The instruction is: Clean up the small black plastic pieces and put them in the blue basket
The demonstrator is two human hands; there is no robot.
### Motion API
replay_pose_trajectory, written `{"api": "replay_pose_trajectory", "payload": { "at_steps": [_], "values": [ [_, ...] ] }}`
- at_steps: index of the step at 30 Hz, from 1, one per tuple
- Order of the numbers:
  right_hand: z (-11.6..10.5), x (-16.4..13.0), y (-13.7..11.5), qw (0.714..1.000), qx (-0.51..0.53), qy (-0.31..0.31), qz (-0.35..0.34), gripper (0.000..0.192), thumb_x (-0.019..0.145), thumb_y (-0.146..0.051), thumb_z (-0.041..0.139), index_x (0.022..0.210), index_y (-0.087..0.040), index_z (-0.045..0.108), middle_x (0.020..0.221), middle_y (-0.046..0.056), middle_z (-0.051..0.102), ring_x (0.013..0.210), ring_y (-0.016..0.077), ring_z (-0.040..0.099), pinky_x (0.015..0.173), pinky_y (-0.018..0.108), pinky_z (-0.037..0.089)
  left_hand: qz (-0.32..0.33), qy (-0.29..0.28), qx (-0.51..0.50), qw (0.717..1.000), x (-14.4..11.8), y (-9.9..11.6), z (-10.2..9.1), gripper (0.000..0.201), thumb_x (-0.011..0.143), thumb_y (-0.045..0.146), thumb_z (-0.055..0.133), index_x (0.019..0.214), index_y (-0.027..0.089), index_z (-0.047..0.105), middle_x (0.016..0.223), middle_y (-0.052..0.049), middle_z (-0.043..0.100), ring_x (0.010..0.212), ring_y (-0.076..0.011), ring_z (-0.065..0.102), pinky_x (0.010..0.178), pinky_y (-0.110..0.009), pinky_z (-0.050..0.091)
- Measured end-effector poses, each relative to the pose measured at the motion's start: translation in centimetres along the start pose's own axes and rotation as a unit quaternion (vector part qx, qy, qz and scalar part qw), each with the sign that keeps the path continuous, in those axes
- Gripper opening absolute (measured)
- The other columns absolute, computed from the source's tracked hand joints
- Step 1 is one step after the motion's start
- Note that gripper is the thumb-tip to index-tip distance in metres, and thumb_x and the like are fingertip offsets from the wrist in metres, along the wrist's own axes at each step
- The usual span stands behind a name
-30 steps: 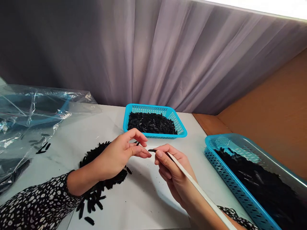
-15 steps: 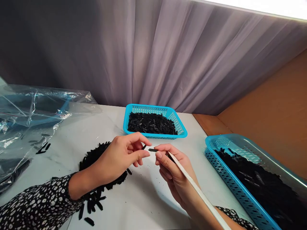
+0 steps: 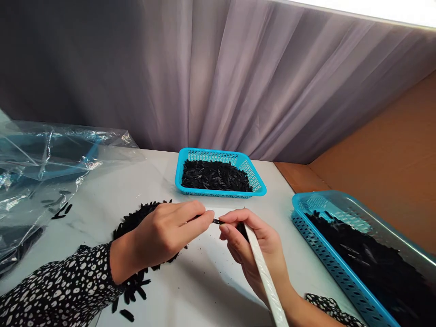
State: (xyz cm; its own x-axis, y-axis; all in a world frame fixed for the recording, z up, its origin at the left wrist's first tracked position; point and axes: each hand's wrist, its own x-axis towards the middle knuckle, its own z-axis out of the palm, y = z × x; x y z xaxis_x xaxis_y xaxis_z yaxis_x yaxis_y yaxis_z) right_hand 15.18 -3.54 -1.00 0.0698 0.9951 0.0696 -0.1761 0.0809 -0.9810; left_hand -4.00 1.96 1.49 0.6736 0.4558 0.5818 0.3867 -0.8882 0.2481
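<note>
Over the white table, my left hand (image 3: 170, 227) is closed in a pinch, with a dark bit showing between its fingers. Facing it, my right hand (image 3: 255, 240) pinches a small thin black strip (image 3: 217, 221) between thumb and forefinger. That strip bridges the two hands' fingertips, and light specks show along it. A long white stick (image 3: 264, 272) also lies in my right hand, passing between thumb and forefinger and slanting down toward the wrist; its upper end has something dark beside it. Behind my left hand spreads a heap of black strips (image 3: 132, 222), partly hidden by it.
A blue perforated basket (image 3: 221, 194) of black strips stands at the back. Another blue basket (image 3: 327, 247), covered with clear plastic, holds dark pieces at right. Clear plastic sheeting (image 3: 68, 154) lies at left. A curtain (image 3: 211, 81) and a brown panel (image 3: 381, 150) border the table.
My left hand has turned and closed its fingers, reaching the strip in my right hand. The white stick has swung to a steeper angle as my right hand turned.
</note>
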Motion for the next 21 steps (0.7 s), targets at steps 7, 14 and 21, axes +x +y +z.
{"api": "replay_pose_trajectory", "payload": {
  "at_steps": [7, 14, 21],
  "values": [
    [0.0, 0.0, 0.0, 1.000, 0.021, 0.000, 0.014, 0.019, 0.081, -0.039, 0.076, 0.085, -0.021, 0.070, 0.061, -0.003, 0.055, 0.043, 0.0056, 0.026, 0.037, 0.023, 0.018, -0.058, -0.008, -0.070, 0.996, 0.1, 0.1, -0.3, 0.028, 0.095, 0.021, 0.049, 0.107, 0.025, 0.074, 0.078, -0.006, 0.068, 0.072, -0.0180, 0.064, 0.065, -0.027, 0.052],
    [0.2, 0.6, -0.6, 0.983, 0.162, -0.007, 0.085, 0.019, 0.080, -0.035, 0.070, 0.078, -0.021, 0.057, 0.063, -0.004, 0.059, 0.040, 0.0040, 0.022, 0.038, 0.020, 0.017, -0.239, 0.013, -0.222, 0.945, 2.0, 0.6, -0.1, 0.029, 0.094, 0.016, 0.047, 0.098, 0.021, 0.075, 0.076, -0.002, 0.066, 0.062, -0.0121, 0.058, 0.064, -0.025, 0.052],
    [0.3, 1.2, -0.3, 0.970, 0.175, -0.017, 0.166, 0.035, 0.085, -0.047, 0.064, 0.069, -0.018, 0.053, 0.063, -0.002, 0.059, 0.041, 0.0037, 0.024, 0.039, 0.019, 0.014, -0.378, -0.056, -0.409, 0.829, 2.3, 1.3, 0.0, 0.041, 0.095, 0.018, 0.044, 0.133, 0.027, 0.054, 0.105, -0.003, 0.062, 0.077, -0.0127, 0.070, 0.083, -0.032, 0.055]
  ]
}}
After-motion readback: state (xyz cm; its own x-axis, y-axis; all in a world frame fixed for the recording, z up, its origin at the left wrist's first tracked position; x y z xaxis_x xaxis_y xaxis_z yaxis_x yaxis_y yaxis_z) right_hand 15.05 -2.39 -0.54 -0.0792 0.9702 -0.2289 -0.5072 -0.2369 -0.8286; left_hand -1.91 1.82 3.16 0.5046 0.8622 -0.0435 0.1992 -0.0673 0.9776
